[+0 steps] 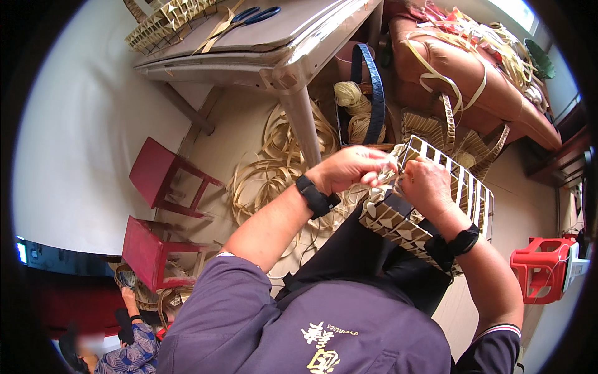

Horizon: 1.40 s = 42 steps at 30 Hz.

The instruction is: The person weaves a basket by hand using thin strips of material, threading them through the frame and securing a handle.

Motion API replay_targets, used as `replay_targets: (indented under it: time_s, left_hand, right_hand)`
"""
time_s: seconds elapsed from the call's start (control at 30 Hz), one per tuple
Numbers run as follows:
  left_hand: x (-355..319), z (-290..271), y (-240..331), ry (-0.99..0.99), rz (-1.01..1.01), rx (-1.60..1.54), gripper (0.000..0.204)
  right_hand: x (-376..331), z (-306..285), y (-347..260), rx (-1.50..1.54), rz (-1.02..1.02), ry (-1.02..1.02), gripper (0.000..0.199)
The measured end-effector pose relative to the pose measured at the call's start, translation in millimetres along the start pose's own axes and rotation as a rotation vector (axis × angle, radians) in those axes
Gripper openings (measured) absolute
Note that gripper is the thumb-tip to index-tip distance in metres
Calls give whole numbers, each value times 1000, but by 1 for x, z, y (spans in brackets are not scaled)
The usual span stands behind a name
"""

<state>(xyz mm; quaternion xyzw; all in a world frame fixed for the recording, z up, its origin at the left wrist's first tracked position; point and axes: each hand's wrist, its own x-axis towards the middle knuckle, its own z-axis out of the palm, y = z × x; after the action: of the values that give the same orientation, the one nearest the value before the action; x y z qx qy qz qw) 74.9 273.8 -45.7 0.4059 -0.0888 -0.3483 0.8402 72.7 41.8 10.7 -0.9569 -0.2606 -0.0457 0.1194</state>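
Observation:
On my lap rests a partly woven basket (397, 229), with pale slats along its frame and cream and brown strips worked into its near wall. My left hand (356, 167) is at the basket's far-left corner, thumb and fingers pinched on a cream strip (387, 163). Close beside it, my right hand (428, 186) is closed at the rim, knuckles up. What its fingers hold is hidden behind the hand. Both wrists wear black bands.
Coiled tan strips (265, 181) cover the floor ahead. A table (249, 62) carries scissors (255, 17). Two dark red stools (149, 252) stand left, a red plastic stool (537, 268) right. Strips lie over a brown sofa (430, 62). Another person's arm (131, 302) shows lower left.

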Motion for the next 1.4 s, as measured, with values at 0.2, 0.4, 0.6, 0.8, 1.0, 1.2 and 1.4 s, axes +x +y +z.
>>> replay_targets:
  time_s: [0.2,0.4,0.6,0.8,1.0,1.2,1.4]
  left_hand:
    - [-36,2,57,-158,405,-195,73]
    - [-57,20,56,-282,567,-195,54]
    - [-102,-33,80,-218,589,-256,52]
    - [-100,-97,11,977,327,2019,52]
    - [24,7,16,378,731,1575,34]
    - [96,26,13,107,352,1998,35]
    - [104,26,22,378,602,2043,18]
  right_hand:
    - [8,3,14,64,-10,106,14]
    - [9,5,18,98,-64,121,15]
    - [14,11,25,44,-56,110,14]
    - [18,-30,65,-56,82,231,8]
    - [6,-89,92,121,254,334,12]
    - [-10,-98,115,91,167,346,16]
    - [-23,-100,113,-3,237,248,18]
